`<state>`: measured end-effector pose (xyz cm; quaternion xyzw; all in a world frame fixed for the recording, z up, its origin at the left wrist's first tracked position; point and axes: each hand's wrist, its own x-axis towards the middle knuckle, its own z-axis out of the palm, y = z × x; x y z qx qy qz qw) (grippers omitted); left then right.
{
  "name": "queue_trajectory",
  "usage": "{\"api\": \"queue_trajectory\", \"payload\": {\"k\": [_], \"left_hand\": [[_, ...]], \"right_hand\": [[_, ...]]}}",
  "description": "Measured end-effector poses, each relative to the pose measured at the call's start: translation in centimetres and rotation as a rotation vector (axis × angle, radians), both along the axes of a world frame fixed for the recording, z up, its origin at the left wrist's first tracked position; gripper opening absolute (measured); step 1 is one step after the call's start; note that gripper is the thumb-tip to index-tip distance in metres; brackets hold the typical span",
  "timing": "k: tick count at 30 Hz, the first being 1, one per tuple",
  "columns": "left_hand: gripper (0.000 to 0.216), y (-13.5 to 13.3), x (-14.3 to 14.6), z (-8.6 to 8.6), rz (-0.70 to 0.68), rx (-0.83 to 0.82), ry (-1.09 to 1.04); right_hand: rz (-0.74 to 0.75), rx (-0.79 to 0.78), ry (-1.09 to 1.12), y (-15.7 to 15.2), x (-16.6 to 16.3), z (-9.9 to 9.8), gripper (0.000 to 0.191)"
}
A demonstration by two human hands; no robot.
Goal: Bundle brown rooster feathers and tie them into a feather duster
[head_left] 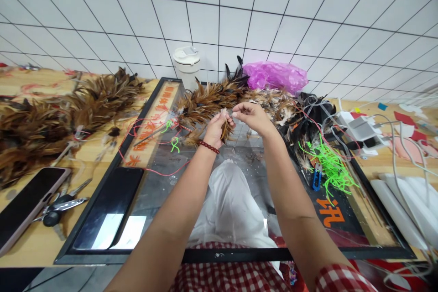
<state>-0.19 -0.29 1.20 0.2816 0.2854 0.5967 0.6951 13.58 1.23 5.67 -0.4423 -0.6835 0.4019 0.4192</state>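
My left hand [215,128], with a dark red bead bracelet [208,147] at its wrist, is closed around a small bunch of brown feathers [227,131]. Pale fluff shows at the bunch's upper end, between both hands. My right hand [251,116] pinches beside that end, thumb and fingertips together; what it holds is too small to make out. Behind the hands lies a long garland of brown feathers [208,100]. To its right is a heap of loose speckled feathers [273,100]. Pink string [164,173] trails over the glass on the left.
A black-framed glass panel [167,210] lies under my arms. On the right are green cords [330,169], small blue snips [317,177] and white chargers [364,130]. Phones [109,205] and keys [65,205] lie left. A white cup [187,66] and purple plastic bag [275,76] stand by the tiled wall.
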Motion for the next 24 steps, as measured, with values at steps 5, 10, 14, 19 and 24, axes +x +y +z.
{"api": "queue_trajectory", "payload": {"k": [5, 10, 14, 19, 24], "left_hand": [[0.027, -0.09, 0.31, 0.03, 0.005, -0.005, 0.07], [0.028, -0.03, 0.52, -0.29, 0.08, 0.031, 0.201], [0.028, -0.15, 0.54, -0.2, 0.068, 0.046, 0.261], [0.027, -0.32, 0.5, -0.27, -0.002, 0.091, 0.285], [0.029, -0.38, 0.21, -0.43, -0.103, 0.157, 0.219]], "right_hand": [[0.047, 0.0, -0.079, -0.3, -0.16, 0.42, 0.012], [-0.038, 0.17, -0.225, -0.41, -0.31, 0.66, 0.01], [-0.075, 0.246, -0.327, -0.17, -0.2, 0.36, 0.01], [-0.103, 0.237, -0.325, -0.05, -0.07, 0.22, 0.009], [-0.002, 0.061, -0.107, 0.1, 0.45, -0.02, 0.019]]}}
